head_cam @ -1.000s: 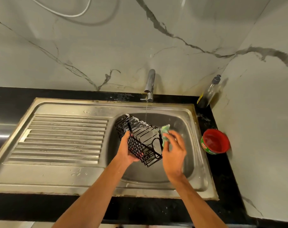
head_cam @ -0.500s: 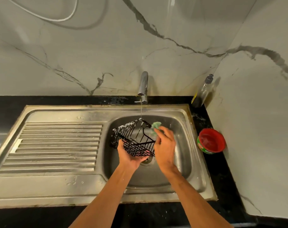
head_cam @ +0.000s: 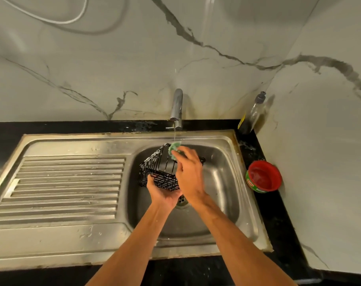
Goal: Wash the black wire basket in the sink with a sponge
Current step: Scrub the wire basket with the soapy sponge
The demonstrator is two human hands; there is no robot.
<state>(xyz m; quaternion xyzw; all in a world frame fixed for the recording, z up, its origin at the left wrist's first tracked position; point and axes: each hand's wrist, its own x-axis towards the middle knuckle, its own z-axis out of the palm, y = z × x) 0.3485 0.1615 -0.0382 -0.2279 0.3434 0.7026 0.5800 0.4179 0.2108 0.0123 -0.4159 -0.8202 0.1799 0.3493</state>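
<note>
Head view: scrubbing step, basket (head_cam: 156, 170) tilted over the sink (head_cam: 225, 182), left hand (head_cam: 163, 193) gripping its near end from below, right hand (head_cam: 189, 172) pinching sponge (head_cam: 174, 148) against the far rim under the tap (head_cam: 177, 106) trickle; next move probably calls for turning the basket to fresh wires.

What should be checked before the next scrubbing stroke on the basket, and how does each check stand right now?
1. Grip: left hand holds the basket from below: ok.
2. Tool: right hand pinches the sponge: ok.
3. Contact: sponge against the basket's far rim: ok.
4. Place: basket held above the sink bowl: ok.
5. Water: thin stream runs from the tap: ok.
6. Soap on sponge: cannot tell.
</note>
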